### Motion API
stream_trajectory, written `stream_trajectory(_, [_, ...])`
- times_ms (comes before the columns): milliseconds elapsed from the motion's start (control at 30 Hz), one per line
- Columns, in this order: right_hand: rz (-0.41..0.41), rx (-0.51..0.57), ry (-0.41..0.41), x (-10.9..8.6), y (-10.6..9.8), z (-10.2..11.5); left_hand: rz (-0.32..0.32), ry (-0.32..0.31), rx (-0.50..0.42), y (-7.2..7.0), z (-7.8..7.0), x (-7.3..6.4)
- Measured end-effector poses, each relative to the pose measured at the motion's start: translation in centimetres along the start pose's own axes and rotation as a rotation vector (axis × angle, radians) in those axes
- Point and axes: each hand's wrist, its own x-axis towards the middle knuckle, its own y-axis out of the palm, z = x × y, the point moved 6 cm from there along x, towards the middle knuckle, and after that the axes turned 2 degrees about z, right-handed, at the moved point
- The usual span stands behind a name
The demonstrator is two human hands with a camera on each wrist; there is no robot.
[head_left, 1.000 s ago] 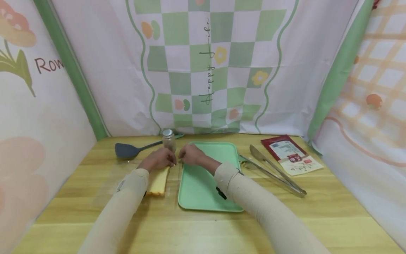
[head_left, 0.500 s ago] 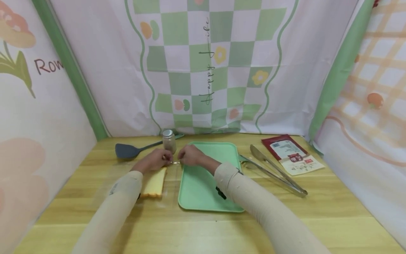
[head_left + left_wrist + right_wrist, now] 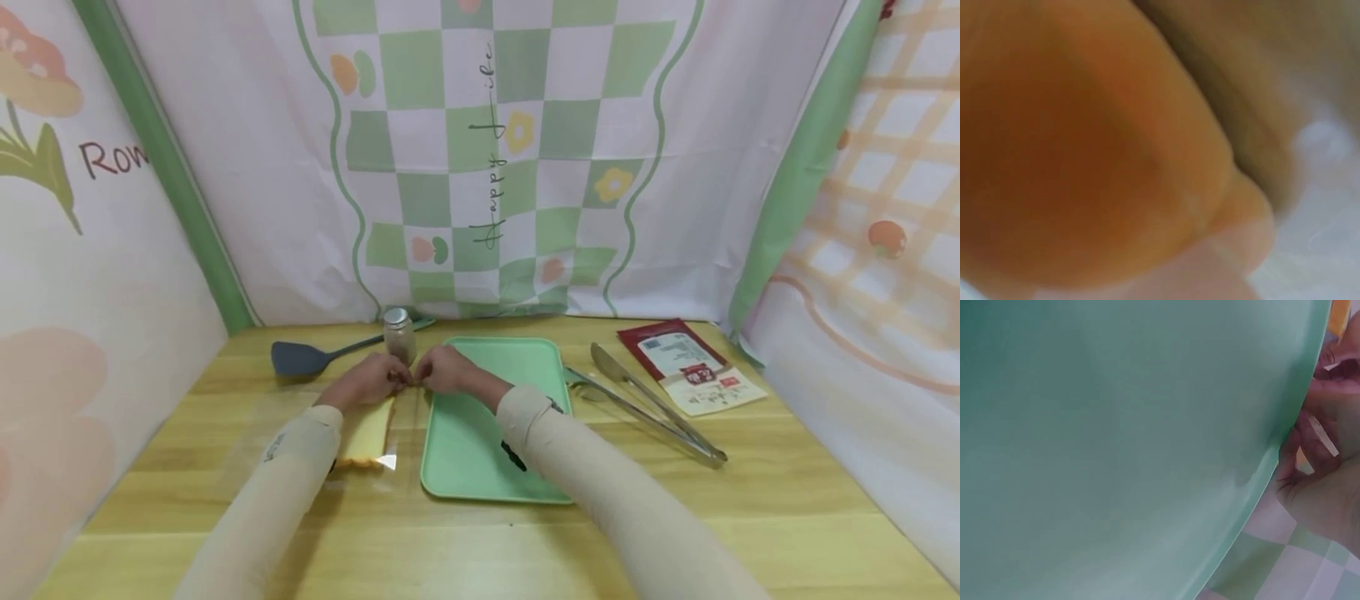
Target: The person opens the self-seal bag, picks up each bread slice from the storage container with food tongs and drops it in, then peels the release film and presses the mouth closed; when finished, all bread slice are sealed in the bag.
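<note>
My left hand [image 3: 369,379] and right hand [image 3: 447,369] meet fingertip to fingertip at the tray's left edge. Both pinch the end of a clear plastic bag [image 3: 387,462], which holds a pale yellow bread slice [image 3: 367,435] with a browned edge. The left forearm and hand cover part of the slice. In the right wrist view, the right hand [image 3: 1325,487] has thumb and fingers bent together beside the green tray [image 3: 1116,444], with the left hand [image 3: 1344,359] just beyond. Blurred orange-brown shapes, very close, fill most of the left wrist view.
A shaker jar [image 3: 400,337] with a metal lid stands right behind the hands. Behind it lies a dark spatula [image 3: 300,358]. Metal tongs [image 3: 652,408] and a red and cream pouch [image 3: 690,367] lie right of the tray. A printed curtain [image 3: 487,167] backs the table.
Half a second ago a shiny strip of plastic stretched between the hands; now the fingertips are together. The right hand moved slightly left. The bread slice shifted a little left since a second ago.
</note>
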Motion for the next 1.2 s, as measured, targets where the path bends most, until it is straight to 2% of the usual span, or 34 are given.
stream_trajectory(200, [-0.009, 0.131, 0.076, 0.2, 0.1, -1.0, 0.006, 0.011, -0.017, -0.1, -0.2, -0.1])
stream_trajectory(267, [-0.019, 0.155, 0.097, 0.2, 0.2, -1.2, 0.015, -0.007, -0.033, -0.1, -0.2, -0.2])
stream_trajectory(400, [-0.049, 0.12, 0.12, 0.2, 0.1, -0.8, 0.022, -0.026, -0.043, -0.1, 0.0, -0.3])
stream_trajectory(600, [-0.052, 0.029, 0.102, 0.3, 0.1, -0.1, 0.027, -0.044, -0.071, -0.1, 0.2, -0.5])
stream_trajectory(767, [-0.033, 0.093, 0.119, 0.4, 0.3, -0.3, 0.007, -0.013, -0.068, -0.3, 0.1, -0.5])
stream_trajectory(967, [-0.007, 0.173, 0.095, 0.3, 0.4, -0.5, -0.015, 0.008, -0.068, -0.4, 0.0, -0.5])
stream_trajectory(1067, [0.0, 0.182, 0.086, 0.2, 0.4, -0.6, -0.017, 0.015, -0.059, -0.4, 0.0, -0.4])
stream_trajectory(1200, [-0.009, 0.139, 0.079, 0.4, 0.5, -0.7, -0.012, 0.006, -0.053, -0.3, 0.1, -0.4])
